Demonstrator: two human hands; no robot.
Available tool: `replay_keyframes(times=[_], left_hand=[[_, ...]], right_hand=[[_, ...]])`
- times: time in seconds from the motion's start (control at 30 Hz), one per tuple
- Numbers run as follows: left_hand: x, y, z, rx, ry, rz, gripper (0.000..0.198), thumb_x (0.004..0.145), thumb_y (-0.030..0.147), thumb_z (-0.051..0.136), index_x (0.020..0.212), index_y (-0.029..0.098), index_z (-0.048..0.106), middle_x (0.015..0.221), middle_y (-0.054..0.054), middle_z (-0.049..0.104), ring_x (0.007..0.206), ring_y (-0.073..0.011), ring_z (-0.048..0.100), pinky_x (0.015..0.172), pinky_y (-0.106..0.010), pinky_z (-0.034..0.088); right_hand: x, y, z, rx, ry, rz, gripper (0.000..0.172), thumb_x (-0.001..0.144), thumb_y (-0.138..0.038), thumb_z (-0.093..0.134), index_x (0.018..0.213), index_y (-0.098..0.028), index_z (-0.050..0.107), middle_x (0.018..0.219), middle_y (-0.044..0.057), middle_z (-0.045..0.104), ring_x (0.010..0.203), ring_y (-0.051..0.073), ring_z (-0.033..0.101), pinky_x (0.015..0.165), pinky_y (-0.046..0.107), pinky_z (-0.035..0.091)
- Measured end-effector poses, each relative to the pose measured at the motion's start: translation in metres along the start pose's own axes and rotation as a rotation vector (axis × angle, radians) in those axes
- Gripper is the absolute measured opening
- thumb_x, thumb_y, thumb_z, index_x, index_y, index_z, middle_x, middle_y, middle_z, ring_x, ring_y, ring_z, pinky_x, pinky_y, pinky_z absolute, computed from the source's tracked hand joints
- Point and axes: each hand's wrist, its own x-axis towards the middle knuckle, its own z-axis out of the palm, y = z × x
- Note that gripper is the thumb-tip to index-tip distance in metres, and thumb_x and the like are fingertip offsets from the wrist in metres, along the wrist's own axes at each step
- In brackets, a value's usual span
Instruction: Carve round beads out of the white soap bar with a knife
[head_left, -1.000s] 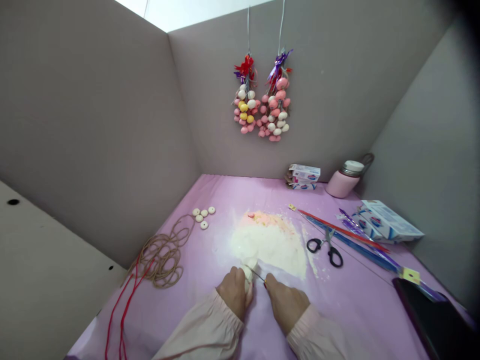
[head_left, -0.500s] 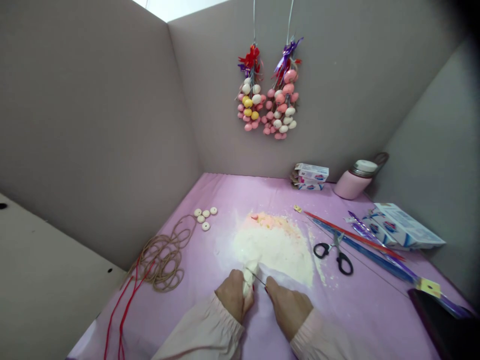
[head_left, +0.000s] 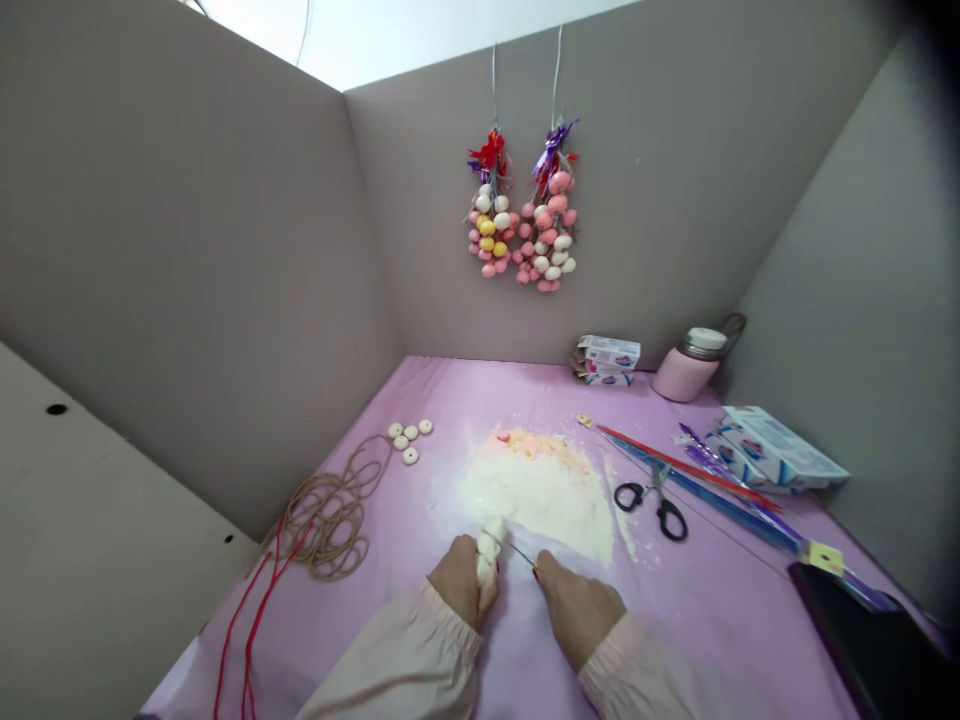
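Note:
My left hand (head_left: 459, 582) is closed around a white piece of soap (head_left: 489, 550), a carved block whose upper end sticks out past the fingers. My right hand (head_left: 576, 600) pinches a thin metal carving tool (head_left: 523, 554) near its lower end. The tool's tip points at the soap's right side; whether it touches cannot be made out. Just beyond both hands lies a broad heap of white soap shavings (head_left: 536, 495), with pinkish-orange shavings (head_left: 536, 443) along its far edge.
Black-handled scissors (head_left: 654, 500), red and blue ribbons (head_left: 697, 480) and soap boxes (head_left: 780, 450) lie right. A pink jar (head_left: 686, 368) stands behind them. Left are brown cord (head_left: 330, 520), red cord (head_left: 259, 615) and several white beads (head_left: 402, 442). Bead bunches (head_left: 551, 230) hang on the wall.
The tool's tip has drawn back rightward from across the soap to its side. The soap has tilted slightly in my left hand. The whole view has shifted a little.

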Motion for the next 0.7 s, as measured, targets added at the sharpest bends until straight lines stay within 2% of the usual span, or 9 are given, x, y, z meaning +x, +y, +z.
replay_keyframes(times=[0.33,0.5,0.7], left_hand=[[-0.004,0.004,0.006,0.159,0.129,0.106,0.018,0.073,0.031,0.034,0.07,0.017,0.046,0.062,-0.002,0.052,0.053,-0.0116,0.051,0.045,-0.022,0.029],[-0.005,0.002,0.011,0.205,0.19,0.18,0.016,0.072,0.03,0.035,0.07,0.018,0.045,0.066,-0.002,0.051,0.055,-0.0114,0.05,0.043,-0.022,0.029],[-0.004,0.0,0.015,0.227,0.23,0.195,0.012,0.072,0.03,0.037,0.07,0.02,0.043,0.064,0.0,0.048,0.053,-0.0114,0.049,0.041,-0.022,0.028]], right_hand=[[-0.004,-0.01,-0.008,-0.066,0.053,-0.061,0.023,0.083,-0.024,0.022,0.087,-0.024,0.045,0.067,0.001,0.061,0.057,0.02,0.058,0.04,0.024,0.027],[0.004,-0.015,-0.004,-0.056,0.001,-0.017,0.022,0.083,-0.023,0.024,0.087,-0.024,0.046,0.065,0.001,0.061,0.058,0.021,0.059,0.041,0.025,0.029],[0.008,-0.012,-0.011,0.013,-0.066,-0.056,0.021,0.082,-0.021,0.026,0.088,-0.024,0.046,0.067,0.003,0.062,0.061,0.022,0.059,0.044,0.026,0.032]])
